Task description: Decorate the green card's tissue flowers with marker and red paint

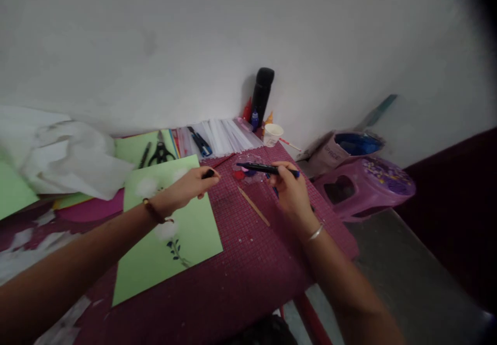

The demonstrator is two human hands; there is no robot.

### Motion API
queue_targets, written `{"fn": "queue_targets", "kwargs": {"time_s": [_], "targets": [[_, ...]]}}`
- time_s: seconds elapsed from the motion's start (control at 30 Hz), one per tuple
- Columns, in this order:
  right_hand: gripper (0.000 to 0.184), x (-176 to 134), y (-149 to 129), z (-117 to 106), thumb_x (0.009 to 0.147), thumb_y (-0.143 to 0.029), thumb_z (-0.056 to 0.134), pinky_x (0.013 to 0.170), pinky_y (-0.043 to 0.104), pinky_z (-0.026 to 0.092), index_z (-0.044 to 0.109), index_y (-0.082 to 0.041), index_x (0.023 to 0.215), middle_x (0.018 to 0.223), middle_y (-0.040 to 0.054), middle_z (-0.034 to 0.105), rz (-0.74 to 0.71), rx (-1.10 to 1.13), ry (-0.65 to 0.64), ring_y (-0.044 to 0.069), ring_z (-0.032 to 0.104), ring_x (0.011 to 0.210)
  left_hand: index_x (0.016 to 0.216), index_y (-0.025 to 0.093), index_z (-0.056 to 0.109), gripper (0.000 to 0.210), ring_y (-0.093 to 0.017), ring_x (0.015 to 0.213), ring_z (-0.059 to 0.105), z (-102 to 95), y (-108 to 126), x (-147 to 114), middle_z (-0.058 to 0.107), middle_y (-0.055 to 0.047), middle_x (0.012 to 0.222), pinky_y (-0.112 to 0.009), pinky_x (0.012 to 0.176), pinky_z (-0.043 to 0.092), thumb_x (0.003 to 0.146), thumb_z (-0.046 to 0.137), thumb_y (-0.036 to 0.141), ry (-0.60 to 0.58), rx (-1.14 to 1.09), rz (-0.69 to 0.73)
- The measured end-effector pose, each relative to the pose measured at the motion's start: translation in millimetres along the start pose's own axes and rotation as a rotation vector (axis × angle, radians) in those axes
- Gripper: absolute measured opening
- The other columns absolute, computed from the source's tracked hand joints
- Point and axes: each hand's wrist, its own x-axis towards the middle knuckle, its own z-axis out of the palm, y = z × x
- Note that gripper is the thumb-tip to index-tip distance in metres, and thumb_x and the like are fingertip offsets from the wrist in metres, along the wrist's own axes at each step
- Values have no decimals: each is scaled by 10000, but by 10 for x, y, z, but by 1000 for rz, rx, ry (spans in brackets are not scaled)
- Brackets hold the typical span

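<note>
Both hands work above a dark red gridded mat [248,262] at a table set against a white wall. At about one o'clock from the frame's centre, the right hand [292,192] is closed around a black marker [264,168], which lies nearly level with its tip pointing toward nine o'clock. At about ten o'clock from centre, the left hand [188,187] pinches a small black cap [208,173] between thumb and fingers, a short gap apart from the marker's tip. Under the left wrist lies a light green sheet [186,236] bearing white fluffy dabs and a small dark sprig. Just below the marker, a thin wooden stick [253,206] rests slantwise on the mat. Beyond the marker's tip, toward twelve o'clock, sits a clear palette [248,171] with red and pink dabs. Farther back near the wall stand a black bottle [262,94] and a white paper cup [272,134]. Black scissors [160,152] lie on another green sheet at eleven o'clock, with crumpled white paper [70,153] at nine o'clock. A purple plastic stool [365,184] stands off the table at three o'clock.
</note>
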Motion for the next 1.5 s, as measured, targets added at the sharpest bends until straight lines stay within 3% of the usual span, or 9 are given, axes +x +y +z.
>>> {"fn": "queue_targets", "kwargs": {"time_s": [0.17, 0.27, 0.57, 0.83, 0.93, 1.1, 1.2, 1.37, 1.5], "targets": [[136, -114, -208, 305, 814, -349, 635, 561, 287, 379, 676, -220, 825, 551, -35, 537, 87, 115, -178, 122, 489, 514, 722, 223, 656, 164, -156, 571, 468, -54, 112, -247, 581, -19, 648, -279, 521, 352, 794, 589, 354, -18, 226, 198], [122, -169, -243, 411, 812, -325, 637, 568, 288, 377, 687, -214, 824, 544, -35, 552, 84, 84, -216, 117, 493, 512, 736, 208, 641, 207, -160, 603, 451, -78, 129, -331, 561, -15, 647, -290, 558, 336, 826, 548, 369, -9, 321, 215], [120, -227, -248, 498, 778, -321, 642, 522, 260, 342, 679, -206, 780, 533, -39, 537, 147, 65, -216, 99, 468, 506, 799, 190, 568, 216, -145, 690, 492, -100, 119, -409, 592, -24, 754, -277, 630, 358, 896, 464, 352, -114, 436, 223], [109, -226, -146, 495, 799, -306, 635, 524, 250, 340, 684, -208, 797, 525, -44, 528, 196, 100, -264, 91, 465, 503, 754, 198, 522, 196, -144, 662, 498, -40, 163, -377, 595, -27, 742, -289, 629, 338, 904, 454, 305, -139, 597, 258], [126, -160, -103, 432, 798, -318, 639, 514, 252, 341, 684, -201, 788, 526, -45, 530, 175, 103, -219, 89, 460, 487, 764, 197, 537, 204, -151, 668, 516, -80, 125, -333, 616, -35, 756, -290, 627, 341, 914, 444, 298, -153, 650, 241], [169, 36, 10, 239, 806, -358, 627, 508, 251, 351, 662, -196, 774, 481, -57, 495, 97, 119, -45, 94, 447, 467, 834, 187, 589, 215, -193, 754, 585, -271, -44, -254, 670, -69, 842, -306, 683, 383, 915, 421, 294, -54, 787, 147], [191, 128, 100, 133, 803, -383, 618, 493, 252, 360, 646, -196, 775, 479, -61, 487, 107, 88, 48, 98, 444, 453, 844, 178, 604, 240, -209, 782, 603, -302, -130, -210, 675, -82, 856, -317, 713, 413, 918, 412, 301, -51, 809, 126], [224, 220, 149, 8, 794, -430, 620, 492, 254, 387, 626, -206, 784, 481, -66, 480, 73, 9, 146, 103, 444, 447, 817, 183, 615, 220, -198, 800, 601, -109, -136, -72, 652, -72, 858, -322, 757, 456, 911, 426, 245, -92, 790, 292], [182, 254, 83, -103, 778, -399, 621, 494, 246, 391, 607, -217, 787, 494, -63, 491, 12, -75, 164, 103, 461, 461, 941, 159, 648, 243, -225, 957, 605, 108, -80, 136, 658, -112, 989, -366, 880, 473, 893, 410, 152, -133, 827, 477]]}}
